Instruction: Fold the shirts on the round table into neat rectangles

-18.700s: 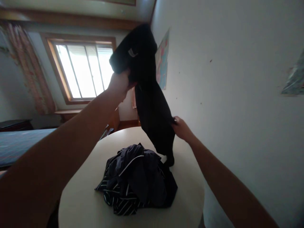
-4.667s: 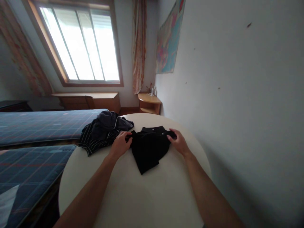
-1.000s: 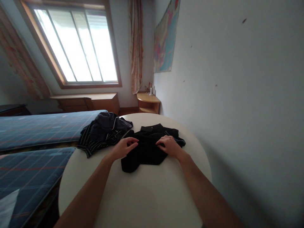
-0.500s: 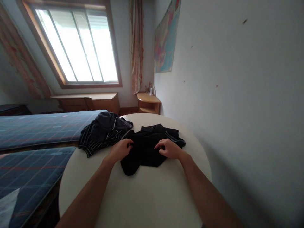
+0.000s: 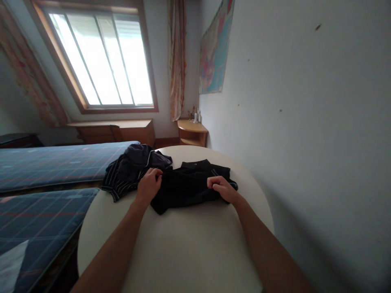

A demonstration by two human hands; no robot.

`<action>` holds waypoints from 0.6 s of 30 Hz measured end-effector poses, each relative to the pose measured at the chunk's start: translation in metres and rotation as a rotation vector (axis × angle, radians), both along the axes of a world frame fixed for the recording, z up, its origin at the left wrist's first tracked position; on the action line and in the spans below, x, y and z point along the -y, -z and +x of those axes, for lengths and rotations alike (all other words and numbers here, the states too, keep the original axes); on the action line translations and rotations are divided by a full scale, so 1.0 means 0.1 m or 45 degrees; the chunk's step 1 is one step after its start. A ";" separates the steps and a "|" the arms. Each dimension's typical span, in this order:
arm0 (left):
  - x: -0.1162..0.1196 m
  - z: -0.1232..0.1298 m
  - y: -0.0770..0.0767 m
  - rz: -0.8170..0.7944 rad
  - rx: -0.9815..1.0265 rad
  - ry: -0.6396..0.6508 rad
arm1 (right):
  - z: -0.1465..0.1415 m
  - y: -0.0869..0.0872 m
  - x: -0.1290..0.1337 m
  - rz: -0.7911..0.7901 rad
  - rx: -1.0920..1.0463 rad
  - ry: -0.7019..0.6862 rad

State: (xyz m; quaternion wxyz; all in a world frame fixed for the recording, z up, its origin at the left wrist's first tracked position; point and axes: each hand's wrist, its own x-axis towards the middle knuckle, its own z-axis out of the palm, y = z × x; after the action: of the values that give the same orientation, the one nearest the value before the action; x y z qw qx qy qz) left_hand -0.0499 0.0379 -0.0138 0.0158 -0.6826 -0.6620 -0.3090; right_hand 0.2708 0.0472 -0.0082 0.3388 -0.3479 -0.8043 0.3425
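A black garment (image 5: 186, 187) lies spread and partly folded on the round white table (image 5: 195, 248). My left hand (image 5: 149, 185) pinches its left edge, fingers closed on the cloth. On the garment's right part, my right hand (image 5: 222, 188) is closed, its fingers curled on the black fabric. Just behind my left hand sits a crumpled heap of dark clothes (image 5: 131, 167), with white stripes on part of it, touching or nearly touching the black garment.
Two beds with blue plaid mattresses (image 5: 61, 162) stand left of the table. A white wall (image 5: 320, 142) rises close on the right. Beyond the table are a wooden corner shelf (image 5: 192, 127) and a low wooden desk (image 5: 134, 127) beneath the window.
My hands have moved apart, the left one outward to the left and slightly away, the right one slightly right. The garment's near edge has drawn back and its cloth is stretched wider.
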 end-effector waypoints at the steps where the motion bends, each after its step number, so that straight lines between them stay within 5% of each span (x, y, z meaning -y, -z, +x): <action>1: 0.01 0.05 0.00 0.009 0.015 0.100 | 0.02 0.02 -0.02 0.014 0.018 0.038; 7: 0.10 0.27 0.09 -0.397 0.012 0.724 | 0.04 0.06 -0.01 0.091 0.392 0.167; 18: 0.17 0.23 0.07 -0.589 -0.232 0.664 | -0.12 0.11 0.08 0.108 0.710 0.005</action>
State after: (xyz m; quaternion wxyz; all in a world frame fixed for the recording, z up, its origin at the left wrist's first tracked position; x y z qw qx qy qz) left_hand -0.0264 0.0206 -0.0205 -0.1593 -0.8388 -0.5140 -0.0826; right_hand 0.2589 0.0388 -0.0197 0.1194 -0.4156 -0.8794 0.1991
